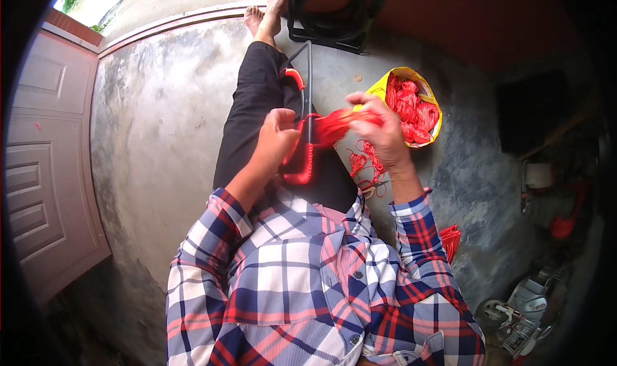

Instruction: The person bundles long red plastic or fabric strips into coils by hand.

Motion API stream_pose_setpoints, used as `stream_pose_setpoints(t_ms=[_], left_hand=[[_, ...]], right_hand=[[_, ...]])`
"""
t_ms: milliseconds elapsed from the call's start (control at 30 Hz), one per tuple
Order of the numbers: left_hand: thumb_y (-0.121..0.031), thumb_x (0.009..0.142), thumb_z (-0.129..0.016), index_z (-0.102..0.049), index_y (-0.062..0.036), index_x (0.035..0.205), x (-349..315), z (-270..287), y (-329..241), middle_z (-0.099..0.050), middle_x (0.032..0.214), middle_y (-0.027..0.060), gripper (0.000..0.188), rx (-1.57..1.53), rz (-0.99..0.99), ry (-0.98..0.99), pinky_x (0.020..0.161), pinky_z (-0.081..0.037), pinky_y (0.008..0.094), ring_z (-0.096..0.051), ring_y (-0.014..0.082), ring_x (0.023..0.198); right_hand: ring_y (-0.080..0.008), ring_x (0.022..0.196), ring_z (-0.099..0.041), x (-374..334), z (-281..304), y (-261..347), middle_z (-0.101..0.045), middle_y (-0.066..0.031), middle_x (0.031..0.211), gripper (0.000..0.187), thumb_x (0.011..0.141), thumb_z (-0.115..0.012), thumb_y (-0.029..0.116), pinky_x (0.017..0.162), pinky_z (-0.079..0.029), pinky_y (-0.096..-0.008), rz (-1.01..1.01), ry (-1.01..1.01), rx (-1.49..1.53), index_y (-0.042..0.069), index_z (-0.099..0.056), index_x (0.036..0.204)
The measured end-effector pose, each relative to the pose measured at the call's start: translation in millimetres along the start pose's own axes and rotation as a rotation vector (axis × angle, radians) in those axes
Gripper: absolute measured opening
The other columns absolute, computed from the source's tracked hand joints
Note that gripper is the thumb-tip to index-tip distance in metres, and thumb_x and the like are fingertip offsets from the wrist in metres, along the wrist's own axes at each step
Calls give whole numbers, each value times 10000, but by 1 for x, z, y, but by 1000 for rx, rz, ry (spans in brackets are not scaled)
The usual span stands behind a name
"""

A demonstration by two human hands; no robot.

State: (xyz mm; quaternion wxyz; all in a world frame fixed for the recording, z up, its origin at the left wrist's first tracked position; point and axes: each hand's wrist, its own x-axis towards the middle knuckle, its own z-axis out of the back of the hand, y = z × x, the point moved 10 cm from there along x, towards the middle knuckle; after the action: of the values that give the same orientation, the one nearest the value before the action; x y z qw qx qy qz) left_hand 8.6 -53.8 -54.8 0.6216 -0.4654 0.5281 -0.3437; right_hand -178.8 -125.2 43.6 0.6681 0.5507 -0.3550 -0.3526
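Over my lap stands a dark metal frame (310,77), its bars partly wrapped in red cord (310,163). My left hand (277,136) is closed beside the frame, its fingertips at the cord. To the right of the bar, my right hand (380,127), slightly blurred, grips a loose bundle of red cord (335,125) that stretches back to the frame. Another stretch of the frame, nearer my foot, carries an orange-red wrapping (294,78). What lies inside my left fingers is partly hidden.
A yellow bag (438,97) full of red cord skeins (411,106) stands right of my hands. Loose red cord (367,160) and scissors (369,191) lie by my thigh. Beyond is a black metal stand (328,41). A panelled door (48,167) is at left, a grey appliance (530,298) lower right.
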Motion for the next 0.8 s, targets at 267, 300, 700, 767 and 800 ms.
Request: stream_pose_setpoints(t_ms=[267, 300, 700, 767, 800], left_hand=[[-79, 737, -479, -517, -68, 1056, -15, -45, 30, -515, 886, 19, 321, -434, 370, 77, 775, -424, 267, -500, 135, 796], [-75, 717, -473, -517, -67, 1048, -13, -49, 31, -504, 873, 16, 334, -474, 381, 71, 769, -408, 258, -483, 132, 787], [-28, 698, -599, -528, -3, 1169, -56, -59, -97, -587, 1036, 110, 477, 449, -624, 62, 956, -419, 341, -568, 248, 1011], [-19, 808, -640, -557, -20, 1053, -43, -44, -76, -604, 849, 30, 259, 157, -287, 53, 762, -477, 268, -588, 123, 796], [-19, 880, -638, -544, -32, 974, -37, -14, -68, -578, 788, -12, 133, -95, -287, -79, 609, -438, 193, -534, 35, 680]], right_hand=[[-183, 639, -517, -58, -30, 153, -536, -44, 763, 376, 804, -778, 283, 543, -429, -336, 174, 447, 1262, 111, -445, 834], [-183, 586, -498, -70, -40, 159, -537, -50, 738, 387, 796, -788, 259, 535, -409, -325, 209, 585, 1225, 114, -437, 875], [-156, 677, -569, -52, -2, 207, -585, -36, 765, 444, 793, -794, 171, 709, -447, -322, 550, 362, 695, 141, -396, 988], [-191, 747, -592, -50, 8, 154, -618, -36, 814, 409, 753, -793, 115, 750, -457, -352, 430, 137, 717, 113, -499, 1037], [-204, 741, -603, -41, -8, 132, -626, -61, 822, 296, 753, -758, 102, 737, -458, -353, 265, 204, 371, 81, -555, 968]])
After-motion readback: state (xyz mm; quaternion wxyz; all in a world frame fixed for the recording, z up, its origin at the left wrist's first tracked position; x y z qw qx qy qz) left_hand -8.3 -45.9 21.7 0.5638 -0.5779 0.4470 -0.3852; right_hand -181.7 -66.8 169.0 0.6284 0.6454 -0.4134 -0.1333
